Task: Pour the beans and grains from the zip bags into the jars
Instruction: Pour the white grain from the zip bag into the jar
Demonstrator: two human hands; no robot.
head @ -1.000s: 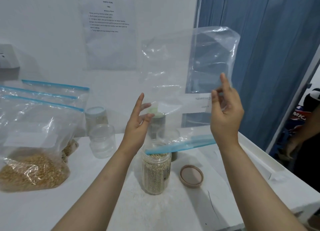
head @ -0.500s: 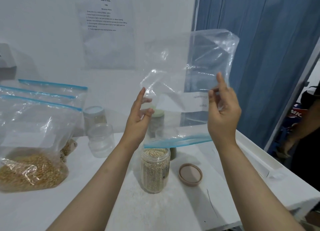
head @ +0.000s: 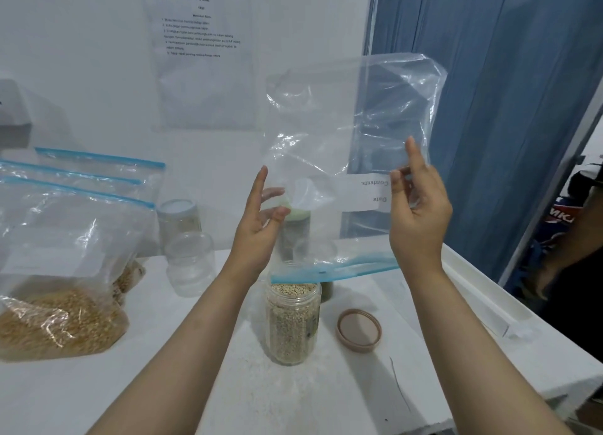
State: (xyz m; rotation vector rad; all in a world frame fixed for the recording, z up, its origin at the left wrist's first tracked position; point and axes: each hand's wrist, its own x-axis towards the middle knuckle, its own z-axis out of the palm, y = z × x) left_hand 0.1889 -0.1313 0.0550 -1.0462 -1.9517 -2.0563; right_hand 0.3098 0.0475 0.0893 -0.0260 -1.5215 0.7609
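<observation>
Holding inverted empty zip bag (head: pixel 352 134) above full jar (head: pixel 292 323): right hand (head: pixel 419 212) pinches limp, slippery film; left hand (head: pixel 261 225) open, steadying.

- A staged test or recording room, not a home kitchen.
- Printed instruction sheet (head: pixel 204 59) taped to the far bare white wall (head: pixel 81 59).
- White table (head: pixel 424 353); blue curtain (head: pixel 505 91) on the right.
</observation>
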